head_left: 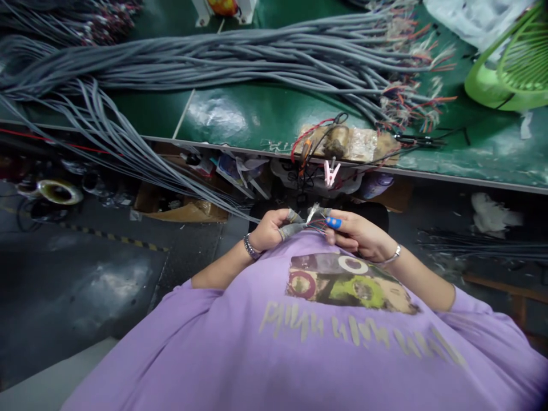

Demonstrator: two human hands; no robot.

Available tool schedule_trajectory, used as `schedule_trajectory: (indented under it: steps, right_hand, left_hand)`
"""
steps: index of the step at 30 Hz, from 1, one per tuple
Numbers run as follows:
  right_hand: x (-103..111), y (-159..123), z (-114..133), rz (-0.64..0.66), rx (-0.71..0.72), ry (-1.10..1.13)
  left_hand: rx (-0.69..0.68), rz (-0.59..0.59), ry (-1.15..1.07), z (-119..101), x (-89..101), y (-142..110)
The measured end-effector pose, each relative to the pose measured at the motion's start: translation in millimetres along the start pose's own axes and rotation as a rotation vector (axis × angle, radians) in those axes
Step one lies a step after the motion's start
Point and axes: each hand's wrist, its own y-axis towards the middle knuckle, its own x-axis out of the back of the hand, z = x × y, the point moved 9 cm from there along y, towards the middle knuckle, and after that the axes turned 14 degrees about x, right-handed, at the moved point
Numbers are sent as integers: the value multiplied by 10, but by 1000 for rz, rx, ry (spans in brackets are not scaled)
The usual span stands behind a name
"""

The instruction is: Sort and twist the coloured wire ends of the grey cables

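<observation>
Two bare hands are close together in front of the lilac shirt, just below the near edge of the green desk. Left hand, grey wraps on thumb and finger, is clamped on the end of a grey cable. Right hand, blue wrap on one finger, pinches the thin coloured wires that emerge from that end; white strands stick up between the hands. Fingertips near each other, small gap visible; exact contact of each finger too small to tell. Metal watch on left wrist, bracelet on right. Held cable's location: off the desk, in line with a loose group of cables that drapes over the desk edge from the left. Large bundle of grey cables lies across the desk, stripped ends fanned out at the right. Near the desk edge: a board with red and black leads beside it, and a pink clip at the rim. Green slatted plastic item at far right; cardboard box under the desk.
</observation>
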Motion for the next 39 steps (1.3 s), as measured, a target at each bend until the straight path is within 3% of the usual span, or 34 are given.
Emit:
schedule_trajectory:
  steps: [6, 13, 23, 31, 33, 35, 37, 39]
  right_hand:
    - [-12, 53, -102, 40, -60, 151]
    - [36, 74, -238, 65, -133, 169]
    - [95, 66, -244, -174, -79, 157]
    - [-94, -1, -215, -70, -55, 106]
    - [-39, 10, -222, -65, -50, 67]
    - [220, 0, -175, -205, 2, 15]
    - [620, -100, -50, -493, 125, -36]
    - [843, -224, 48, -662, 209, -88]
  left_hand:
    - [38, 31, 63, 93, -47, 11]
    - [64, 106, 36, 158, -104, 22]
    - [125, 161, -15, 207, -124, 30]
    - [216, 200, -133, 185, -106, -99]
    - [209, 212, -103, 170, -85, -158]
    - [155, 258, -160, 130, -32, -243]
    - [55, 239, -329, 62, 144, -324]
    - [-35, 58, -496, 40, 463, -379]
